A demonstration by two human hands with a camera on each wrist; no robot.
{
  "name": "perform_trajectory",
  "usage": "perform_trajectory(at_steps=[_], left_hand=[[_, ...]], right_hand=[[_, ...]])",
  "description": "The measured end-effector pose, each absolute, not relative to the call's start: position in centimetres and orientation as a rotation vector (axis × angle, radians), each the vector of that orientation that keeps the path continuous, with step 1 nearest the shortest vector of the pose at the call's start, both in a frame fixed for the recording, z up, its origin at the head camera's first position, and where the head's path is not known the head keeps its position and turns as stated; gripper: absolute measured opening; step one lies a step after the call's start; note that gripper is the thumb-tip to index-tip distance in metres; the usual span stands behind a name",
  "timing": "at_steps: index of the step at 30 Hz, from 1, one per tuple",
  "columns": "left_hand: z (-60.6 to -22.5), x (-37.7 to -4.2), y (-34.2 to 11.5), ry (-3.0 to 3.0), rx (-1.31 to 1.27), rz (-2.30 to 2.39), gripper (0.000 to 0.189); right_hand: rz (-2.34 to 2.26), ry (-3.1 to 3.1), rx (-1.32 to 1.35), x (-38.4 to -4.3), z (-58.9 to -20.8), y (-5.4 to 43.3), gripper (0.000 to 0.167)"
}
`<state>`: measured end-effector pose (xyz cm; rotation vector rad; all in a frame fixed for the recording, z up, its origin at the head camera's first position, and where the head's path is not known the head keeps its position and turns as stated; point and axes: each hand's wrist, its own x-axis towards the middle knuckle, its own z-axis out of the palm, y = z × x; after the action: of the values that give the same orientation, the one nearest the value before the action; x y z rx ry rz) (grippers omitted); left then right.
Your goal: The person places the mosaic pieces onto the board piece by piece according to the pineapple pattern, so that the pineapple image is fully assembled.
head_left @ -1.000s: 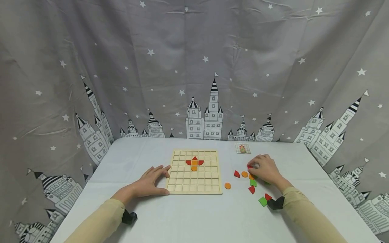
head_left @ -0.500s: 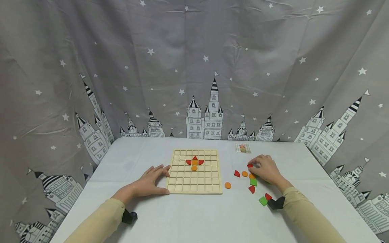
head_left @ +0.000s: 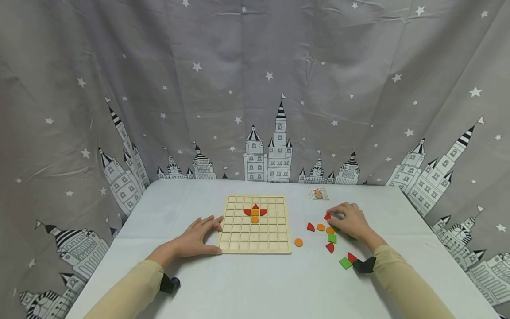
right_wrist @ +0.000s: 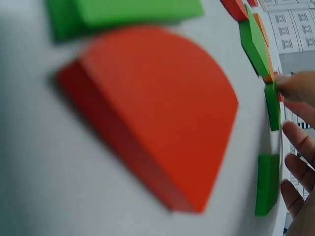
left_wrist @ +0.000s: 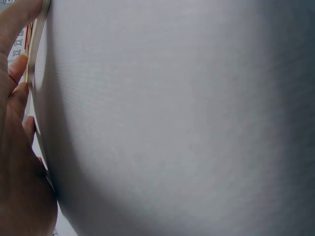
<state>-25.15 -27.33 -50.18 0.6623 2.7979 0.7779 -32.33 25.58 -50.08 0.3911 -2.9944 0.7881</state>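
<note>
My left hand (head_left: 195,238) lies spread along the left side of a pale wooden grid board (head_left: 255,247), its thumb touching the near left corner and its fingertips the left edge. Set in the board's upper middle are an orange square (head_left: 255,212), an orange disc (head_left: 254,219), a red triangle (head_left: 256,206) and red quarter-circles (head_left: 263,212) on either side. Right of the board, my right hand (head_left: 351,220) pinches a red piece (head_left: 327,216) between thumb and index finger, low over the table. In the right wrist view the thumb (right_wrist: 296,87) partly hides that piece.
Near the right hand lie loose orange discs (head_left: 320,227), green squares (head_left: 332,239) and red quarter-circles (head_left: 330,248); one red quarter-circle (right_wrist: 162,103) fills much of the right wrist view. A picture card (head_left: 318,193) lies at the back. A grey curtain (head_left: 255,79) hangs behind the table.
My right hand's fingertips have shifted slightly right and away, showing more of the red piece and the orange disc beside it. The left hand and the board stay in place.
</note>
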Motion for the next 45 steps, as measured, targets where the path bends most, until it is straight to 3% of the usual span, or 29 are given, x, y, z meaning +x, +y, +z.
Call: perform_trajectory(at_steps=[21, 34, 45], left_hand=[[-50.2, -25.1, -27.4, 2.794, 0.652, 0.790, 0.058], [-50.4, -25.3, -27.4, 2.790, 0.637, 0.780, 0.057], [-50.3, -25.3, -27.4, 2.787, 0.625, 0.771, 0.058]], right_hand=[[0.897, -3.077, 0.385, -33.6, -50.0, 26.4, 0.039], [0.859, -2.989, 0.469, -33.6, -50.2, 25.5, 0.030], [0.959, -2.952, 0.607, -34.4, -48.8, 18.8, 0.024]])
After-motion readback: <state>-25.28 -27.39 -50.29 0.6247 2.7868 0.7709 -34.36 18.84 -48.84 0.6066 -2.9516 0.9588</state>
